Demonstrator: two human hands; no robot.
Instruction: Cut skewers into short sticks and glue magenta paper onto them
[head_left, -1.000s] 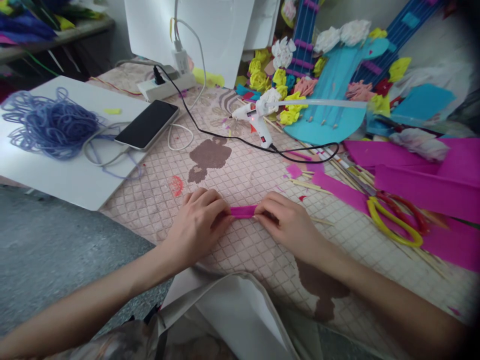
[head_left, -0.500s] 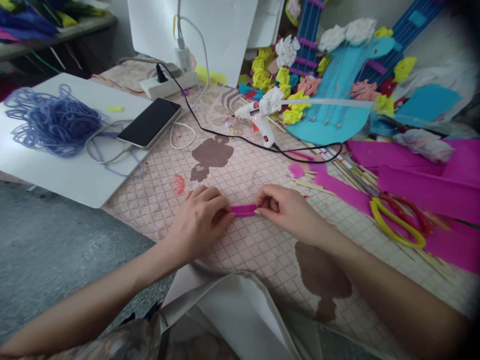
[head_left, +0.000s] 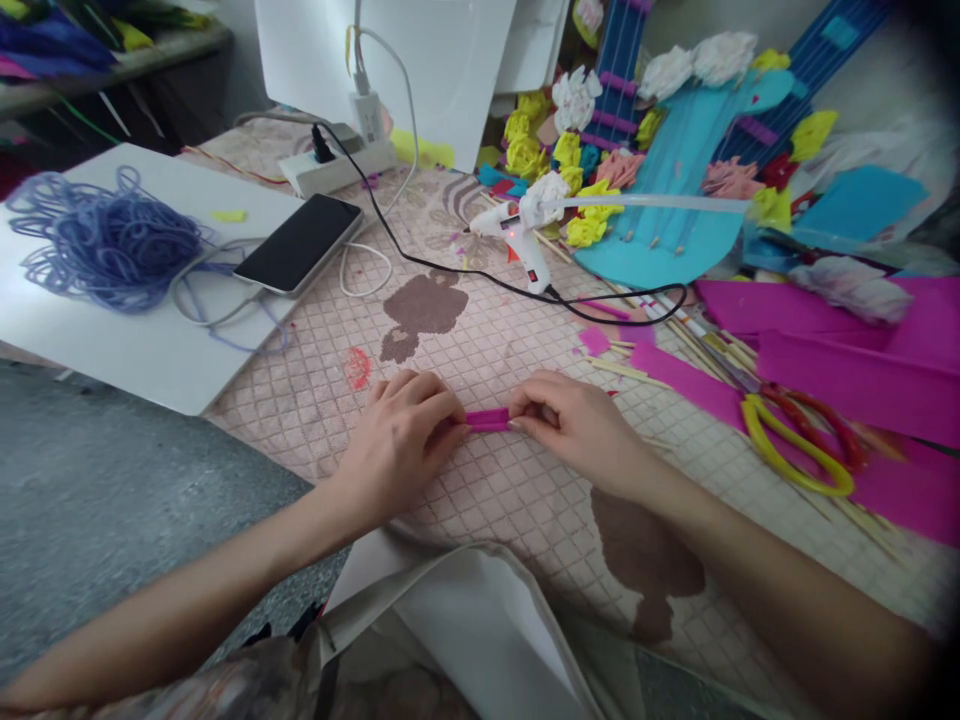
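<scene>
A narrow folded strip of magenta paper [head_left: 487,420] lies level between my two hands, just at the tablecloth near the front edge. My left hand [head_left: 409,430] pinches its left end between thumb and fingers. At the other end, my right hand [head_left: 559,415] grips the strip with thumb and curled fingertips. Only the short middle stretch shows; both ends are hidden by my fingers. Beyond my hands a white hot glue gun [head_left: 525,245] with a lit red light rests on the table, a long clear glue stick in its back.
To the right lie yellow-and-red scissors [head_left: 799,450], magenta paper sheets [head_left: 862,375] and thin wooden sticks. A phone [head_left: 300,245] and tangled blue cord [head_left: 112,240] rest on a white board at left. A black cable crosses behind my hands. Crepe flowers and a blue paper guitar [head_left: 660,240] stand behind.
Both hands keep their hold on the magenta strip. My left hand has shifted slightly right, so a little less of the strip shows between them.
</scene>
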